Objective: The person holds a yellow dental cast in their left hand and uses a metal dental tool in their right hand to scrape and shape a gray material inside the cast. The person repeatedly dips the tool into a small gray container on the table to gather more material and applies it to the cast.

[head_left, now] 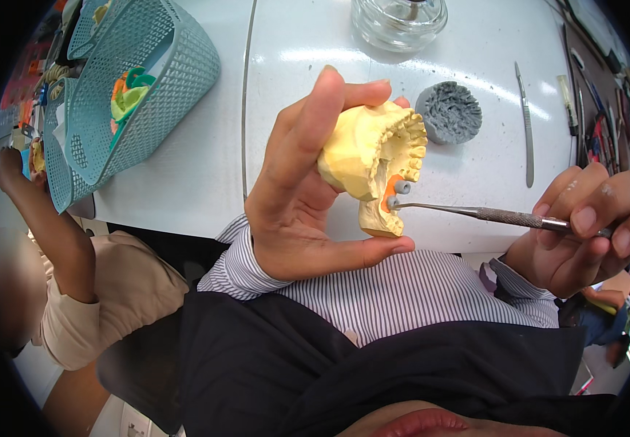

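My left hand (293, 182) grips a yellow plaster dental model (351, 153), fingers behind it and thumb under its lower end. A row of moulded teeth faces right. On the model's lower part sits an orange patch (390, 191) with two small grey cylinders (401, 187) standing out of it. Between the fingertips of my right hand (591, 218) lies a thin metal dental carving tool (504, 215) with a knurled handle. Its bent tip reaches left to the lower grey cylinder and appears to touch it.
Behind the model are a grey round block of wax-like material (449, 113), a glass burner (400, 22) and a scalpel handle (524, 124). Blue-green plastic baskets (162, 95) stand at left, beside a co-worker's arm (53, 218). Several tools (606, 116) lie at far right.
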Action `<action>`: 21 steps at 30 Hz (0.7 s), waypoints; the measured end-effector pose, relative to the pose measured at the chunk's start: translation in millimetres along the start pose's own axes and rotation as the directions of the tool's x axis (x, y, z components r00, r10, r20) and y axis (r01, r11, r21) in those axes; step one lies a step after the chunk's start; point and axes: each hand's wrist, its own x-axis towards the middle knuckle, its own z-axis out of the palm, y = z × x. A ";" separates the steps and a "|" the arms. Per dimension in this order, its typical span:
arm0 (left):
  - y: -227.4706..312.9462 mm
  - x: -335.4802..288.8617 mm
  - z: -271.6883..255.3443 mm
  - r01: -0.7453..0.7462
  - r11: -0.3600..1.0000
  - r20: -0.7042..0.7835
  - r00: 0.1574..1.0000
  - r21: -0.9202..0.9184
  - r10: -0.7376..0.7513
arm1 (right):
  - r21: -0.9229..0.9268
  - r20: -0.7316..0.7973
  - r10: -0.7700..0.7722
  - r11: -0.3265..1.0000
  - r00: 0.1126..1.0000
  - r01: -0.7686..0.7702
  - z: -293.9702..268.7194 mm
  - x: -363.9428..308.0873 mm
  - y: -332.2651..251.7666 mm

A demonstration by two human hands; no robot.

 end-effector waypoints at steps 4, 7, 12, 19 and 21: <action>-0.9 0.1 1.4 -0.012 1.000 -0.005 1.000 0.017 0.012 | 0.012 0.031 0.009 1.000 0.999 -0.009 -2.4 0.6 -1.9; -0.2 0.6 0.3 -0.009 0.999 0.001 1.000 0.035 0.009 | 0.010 0.033 0.008 1.000 0.999 -0.008 -1.8 0.6 -1.2; -0.2 -0.1 -0.5 -0.009 0.999 0.000 1.000 0.037 0.009 | 0.011 0.045 0.014 1.000 0.999 -0.015 -2.0 0.5 -1.0; -0.6 -1.3 -1.4 -0.001 0.999 -0.009 1.000 0.032 0.001 | 0.032 0.060 0.011 0.999 0.998 -0.013 -0.9 0.8 0.6; -1.1 -1.5 -1.8 0.000 0.999 -0.010 1.000 0.037 0.000 | 0.031 0.054 0.007 0.999 0.998 -0.009 -0.1 0.6 1.4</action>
